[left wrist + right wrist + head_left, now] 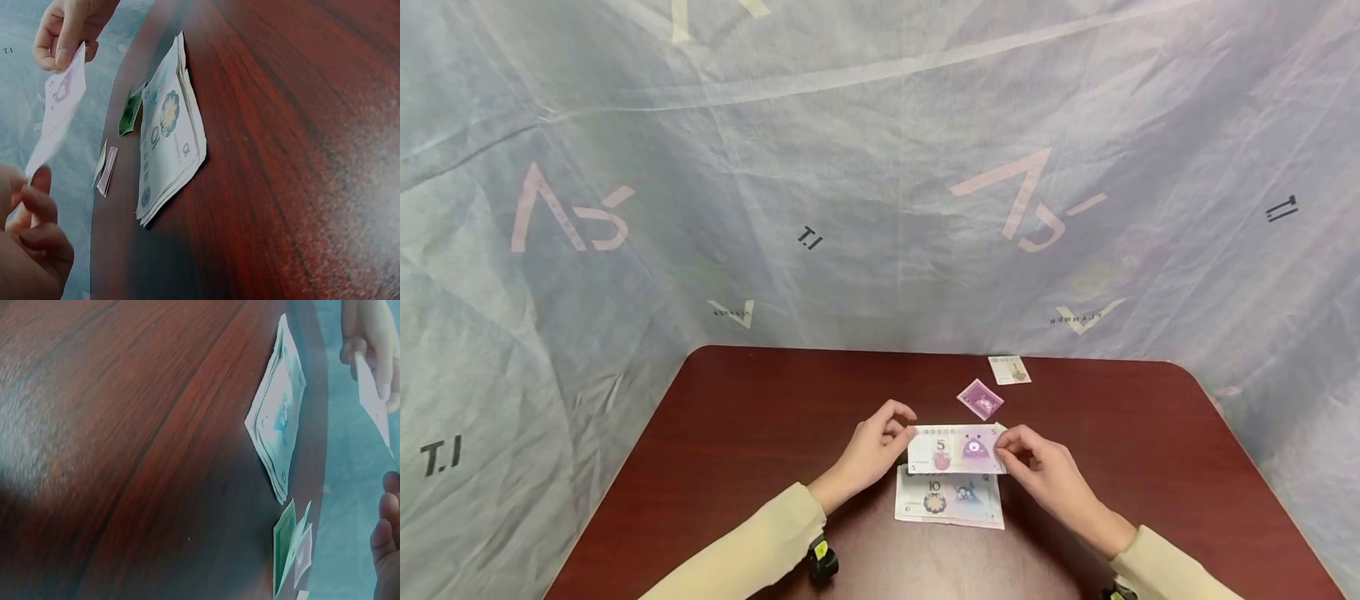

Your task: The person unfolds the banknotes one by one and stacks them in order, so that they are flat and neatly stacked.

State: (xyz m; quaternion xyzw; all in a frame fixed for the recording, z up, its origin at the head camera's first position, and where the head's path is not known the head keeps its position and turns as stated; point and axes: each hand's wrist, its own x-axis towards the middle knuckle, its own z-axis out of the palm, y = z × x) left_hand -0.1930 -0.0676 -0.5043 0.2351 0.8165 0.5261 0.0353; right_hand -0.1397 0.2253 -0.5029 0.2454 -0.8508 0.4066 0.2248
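A purple-and-white play banknote marked 5 (957,458) is held flat in the air between both hands. My left hand (868,450) pinches its left end, and my right hand (1051,477) pinches the right end between thumb and fingers. Just below it on the table lies a stack of blue-grey banknotes marked 10 (951,510), its upper edge covered by the held note in the head view. Both wrist views show the stack's several layers, slightly uneven at the edges, and the held banknote (62,100) apart from it.
Beyond the hands lie a folded purple note (981,400) and a folded pale note marked 1 (1010,370). The wrist views also show a folded green note (130,112) beside the stack. Grey printed cloth (880,208) hangs behind the dark red table (760,400).
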